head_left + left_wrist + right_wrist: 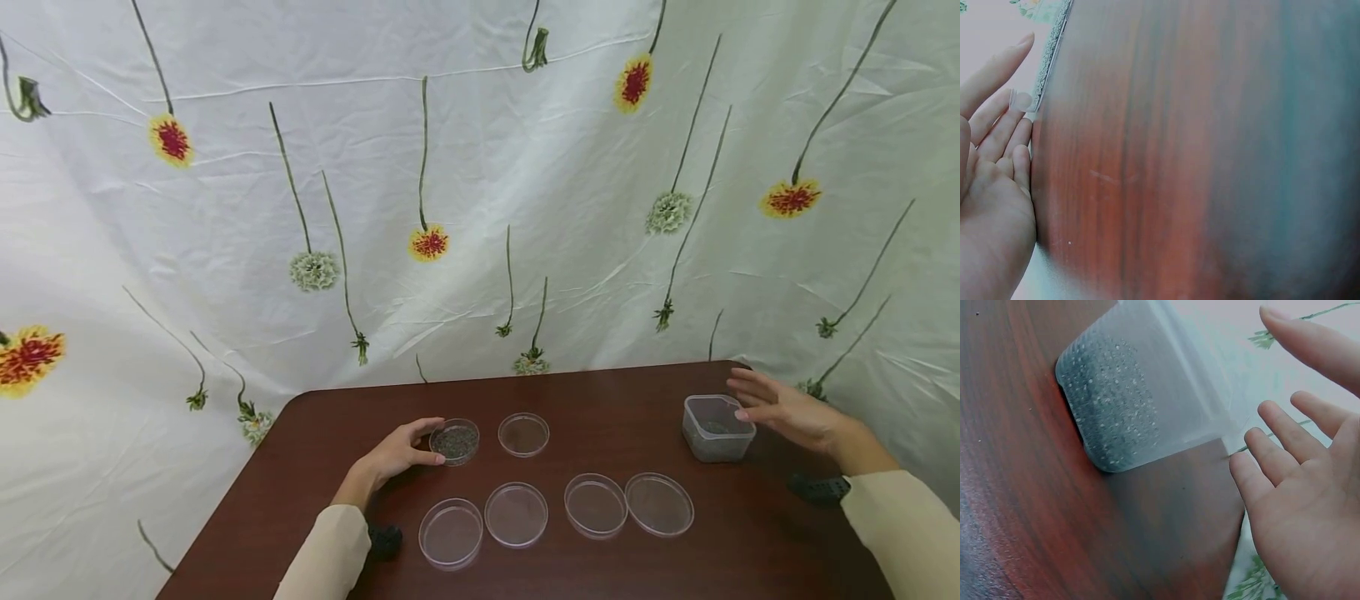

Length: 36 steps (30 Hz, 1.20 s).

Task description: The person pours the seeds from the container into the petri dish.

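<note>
We see left grip [401, 450] curved round left side of filled dish [461, 462], thumb at near rim, fingers at far rim. Dish, at left of surface [615, 417], holds dark grains [455, 442]. Right grip [791, 417] spread, just beside tub [716, 449] part full of grains; thumb contact we cannot tell. 5 clear dishes [517, 515]: 1 beside filled dish, 4 in nearer row.

The sleeves are pale cream and plain. The left sleeve [330, 540] stops near the wrist, and so does the right sleeve [900, 517]. A small black lump [386, 542] sits under the left wrist. A dark strap [821, 490] with tiny marks sits by the right one.
</note>
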Motion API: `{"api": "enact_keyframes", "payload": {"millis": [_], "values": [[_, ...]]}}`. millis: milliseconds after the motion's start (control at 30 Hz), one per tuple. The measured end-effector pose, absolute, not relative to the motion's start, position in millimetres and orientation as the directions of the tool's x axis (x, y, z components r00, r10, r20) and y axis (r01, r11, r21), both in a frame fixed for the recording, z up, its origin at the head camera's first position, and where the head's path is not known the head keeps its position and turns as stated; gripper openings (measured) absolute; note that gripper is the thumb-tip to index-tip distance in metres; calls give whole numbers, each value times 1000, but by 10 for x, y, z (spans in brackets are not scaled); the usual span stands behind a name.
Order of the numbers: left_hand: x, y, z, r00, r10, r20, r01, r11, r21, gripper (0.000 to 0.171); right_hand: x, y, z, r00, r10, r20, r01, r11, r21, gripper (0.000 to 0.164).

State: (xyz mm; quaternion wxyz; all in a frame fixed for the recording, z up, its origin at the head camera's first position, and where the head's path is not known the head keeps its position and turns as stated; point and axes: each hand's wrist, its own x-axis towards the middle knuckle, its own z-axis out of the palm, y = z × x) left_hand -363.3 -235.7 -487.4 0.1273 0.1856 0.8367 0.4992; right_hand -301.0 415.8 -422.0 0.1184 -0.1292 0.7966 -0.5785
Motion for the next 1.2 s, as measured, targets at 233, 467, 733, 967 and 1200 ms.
{"api": "enact_keyframes", "payload": {"millis": [233, 467, 733, 967, 1200], "values": [[-3625, -2357, -4882, -903, 429, -30, 179, 440, 880, 74, -3045, 4036, -4075, -948, -317, -21, -83, 309, -947, 93], [-3627, -2355, -4875, -903, 429, -34, 173, 436, 883, 74, -3090, 3923, -3975, -948, -317, -18, -89, 322, -942, 93], [-3631, -2344, -4882, -904, 426, -33, 174, 437, 883, 74, -3131, 3804, -3901, -941, -338, -9, -101, 307, -946, 97], [-3623, -2339, -4867, -902, 430, -26, 187, 444, 877, 74, -3162, 3674, -3819, -927, -374, -17, -96, 283, -954, 97], [-3611, -2337, -4865, -904, 427, -26, 183, 441, 879, 74, -3207, 3586, -3788, -913, -408, 4, -135, 292, -947, 93]]}}
